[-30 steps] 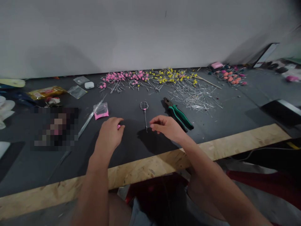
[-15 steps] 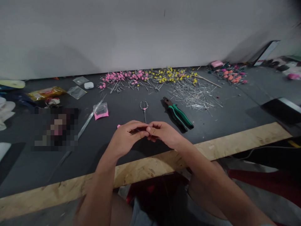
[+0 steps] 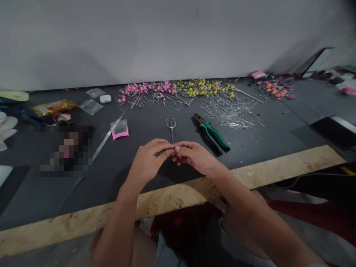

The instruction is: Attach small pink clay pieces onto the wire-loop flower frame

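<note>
My left hand (image 3: 148, 159) and my right hand (image 3: 196, 155) meet fingertip to fingertip above the front of the dark table. Both pinch at the lower end of a miniature wire racket (image 3: 171, 124), which points away from me. Its round mesh head and a small pink piece at the throat show; the handle's end is hidden by my fingers. To the right lie green-handled pliers (image 3: 213, 136). A clear bag with pink material (image 3: 119, 129) rests left of the racket. A small pink bit (image 3: 140, 147) peeks out behind my left hand.
Pink-tipped wire pieces (image 3: 139, 91), yellow-tipped ones (image 3: 203, 88) and a heap of bare wires (image 3: 236, 115) lie along the wall. A wooden strip (image 3: 178, 196) edges the table. A white case (image 3: 105, 98), a gold packet (image 3: 55, 108) and a leaning phone (image 3: 318, 62) stand further out.
My fingertips have shifted slightly and the right hand's lower fingers have spread a little. The view has moved marginally; the things on the table stay put.
</note>
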Demonstrator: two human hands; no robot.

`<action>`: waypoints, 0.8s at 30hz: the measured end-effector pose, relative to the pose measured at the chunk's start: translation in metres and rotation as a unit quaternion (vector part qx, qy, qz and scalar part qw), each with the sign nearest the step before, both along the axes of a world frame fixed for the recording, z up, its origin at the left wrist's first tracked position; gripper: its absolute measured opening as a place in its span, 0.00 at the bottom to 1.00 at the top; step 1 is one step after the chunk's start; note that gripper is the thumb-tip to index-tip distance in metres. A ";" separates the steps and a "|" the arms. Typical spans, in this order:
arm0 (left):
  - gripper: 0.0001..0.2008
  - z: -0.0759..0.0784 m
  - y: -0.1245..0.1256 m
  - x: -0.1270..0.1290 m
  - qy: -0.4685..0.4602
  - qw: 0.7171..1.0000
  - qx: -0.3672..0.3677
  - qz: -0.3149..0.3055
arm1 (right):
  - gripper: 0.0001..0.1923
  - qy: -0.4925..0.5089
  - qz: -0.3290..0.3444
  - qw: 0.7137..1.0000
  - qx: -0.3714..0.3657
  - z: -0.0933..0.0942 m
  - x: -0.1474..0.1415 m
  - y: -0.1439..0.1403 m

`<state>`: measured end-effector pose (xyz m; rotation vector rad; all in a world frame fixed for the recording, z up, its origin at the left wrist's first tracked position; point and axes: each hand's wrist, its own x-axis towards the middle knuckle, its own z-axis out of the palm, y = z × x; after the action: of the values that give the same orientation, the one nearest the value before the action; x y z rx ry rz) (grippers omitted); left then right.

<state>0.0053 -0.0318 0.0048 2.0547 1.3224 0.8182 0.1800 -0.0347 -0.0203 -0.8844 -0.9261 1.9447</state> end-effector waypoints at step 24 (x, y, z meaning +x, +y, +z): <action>0.11 0.004 0.000 0.002 0.005 1.000 0.014 0.013 | 0.11 0.014 -0.014 0.999 0.028 0.001 0.000 -0.002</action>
<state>0.0077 -0.0322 0.0090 2.0690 1.3519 0.8428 0.1799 -0.0362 -0.0189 -0.8308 -0.9422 1.8939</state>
